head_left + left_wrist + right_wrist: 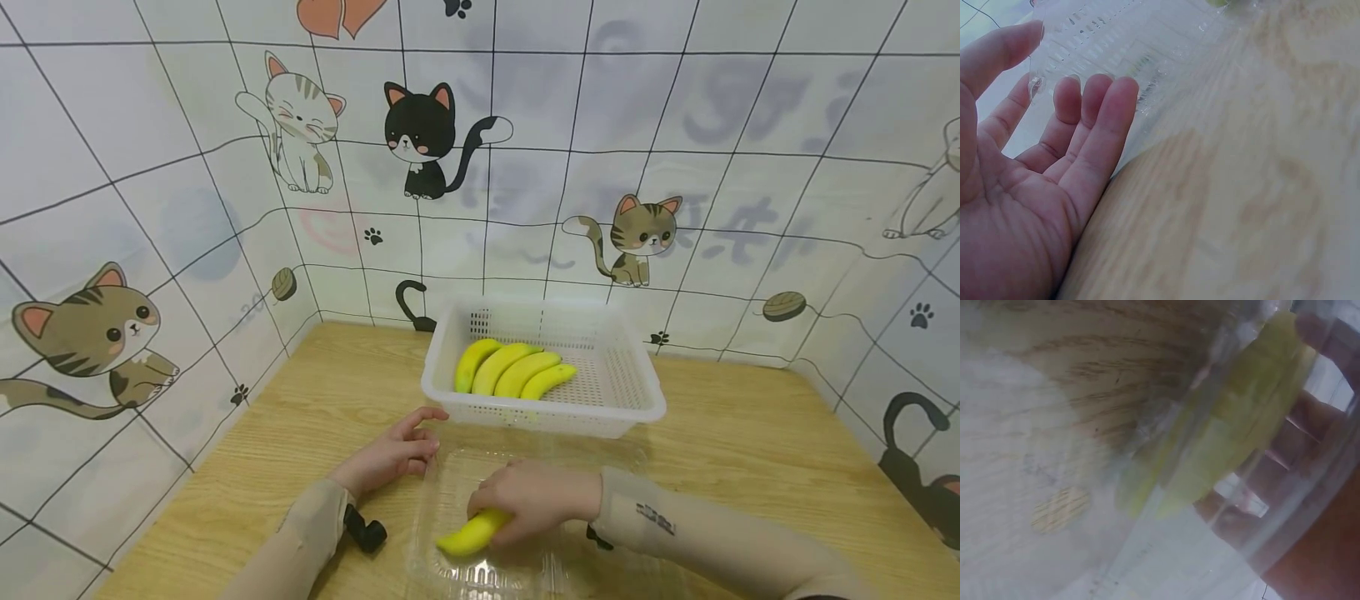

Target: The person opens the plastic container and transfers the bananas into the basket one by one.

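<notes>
A yellow banana [471,534] lies under my right hand [532,497], whose fingers grip it from above over the clear plastic clamshell box [450,479]. In the right wrist view the banana [1235,425] shows blurred through the box's clear wall, with fingers [1310,422] along its far side. My left hand [393,454] is at the left edge of the box, its fingers loosely bent and apart. The left wrist view shows the left hand [1047,156] palm on, fingertips right at the clear box [1110,50], with nothing held in the palm.
Behind the box stands a white perforated basket [630,400] with several bananas [510,371] side by side in its left half. Everything rests on a wooden table [750,467]. A cloth with cat drawings [525,250] rises behind the table and along its sides.
</notes>
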### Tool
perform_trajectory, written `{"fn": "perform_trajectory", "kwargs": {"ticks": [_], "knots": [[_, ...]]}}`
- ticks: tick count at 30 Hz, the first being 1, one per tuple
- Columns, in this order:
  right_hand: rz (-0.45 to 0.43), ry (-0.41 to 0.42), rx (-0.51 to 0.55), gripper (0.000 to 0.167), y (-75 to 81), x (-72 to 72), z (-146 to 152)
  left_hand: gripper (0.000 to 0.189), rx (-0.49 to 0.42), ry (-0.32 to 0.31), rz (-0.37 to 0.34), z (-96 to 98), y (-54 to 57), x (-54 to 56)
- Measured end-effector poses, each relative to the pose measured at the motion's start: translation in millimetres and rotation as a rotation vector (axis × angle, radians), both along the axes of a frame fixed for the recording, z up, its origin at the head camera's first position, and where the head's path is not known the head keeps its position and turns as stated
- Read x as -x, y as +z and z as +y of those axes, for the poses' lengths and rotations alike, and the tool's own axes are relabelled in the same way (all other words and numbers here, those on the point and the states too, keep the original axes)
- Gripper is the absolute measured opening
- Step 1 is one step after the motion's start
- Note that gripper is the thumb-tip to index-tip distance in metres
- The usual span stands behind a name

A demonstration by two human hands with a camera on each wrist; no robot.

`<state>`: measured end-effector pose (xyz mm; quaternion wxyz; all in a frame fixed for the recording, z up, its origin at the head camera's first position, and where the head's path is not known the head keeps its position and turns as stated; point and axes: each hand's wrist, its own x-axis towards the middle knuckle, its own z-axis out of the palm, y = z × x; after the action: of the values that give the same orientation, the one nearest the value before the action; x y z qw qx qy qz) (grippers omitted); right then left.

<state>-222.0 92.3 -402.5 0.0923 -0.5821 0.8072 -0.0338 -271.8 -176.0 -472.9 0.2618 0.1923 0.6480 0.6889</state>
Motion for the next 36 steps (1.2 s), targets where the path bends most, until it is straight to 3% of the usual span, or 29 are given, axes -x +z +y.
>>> {"fn": "perform_trajectory", "kwargs": {"ticks": [11, 19, 27, 36], "knots": [[-0.149, -0.028, 0.027, 0.028, -6.6, 14.5, -3.3, 0.049, -0.017, -0.017, 0.002, -0.3, 0.4, -0.7], [-0.191, -0.039, 0.066, 0.032, -8.3, 18.3, -3.6, 0.049, -0.017, -0.017, 0.002, -0.6, 1.0, -1.3], [-0.170, -0.091, 0.065, 0.034, -7.6, 19.0, -4.5, 0.049, -0.002, -0.002, -0.012, -0.3, 1.0, -1.3], [-0.012, -0.094, 0.091, 0.037, -5.3, 20.6, -8.4, 0.048, -0.004, -0.001, -0.007, -0.1, 0.6, -0.8]]}}
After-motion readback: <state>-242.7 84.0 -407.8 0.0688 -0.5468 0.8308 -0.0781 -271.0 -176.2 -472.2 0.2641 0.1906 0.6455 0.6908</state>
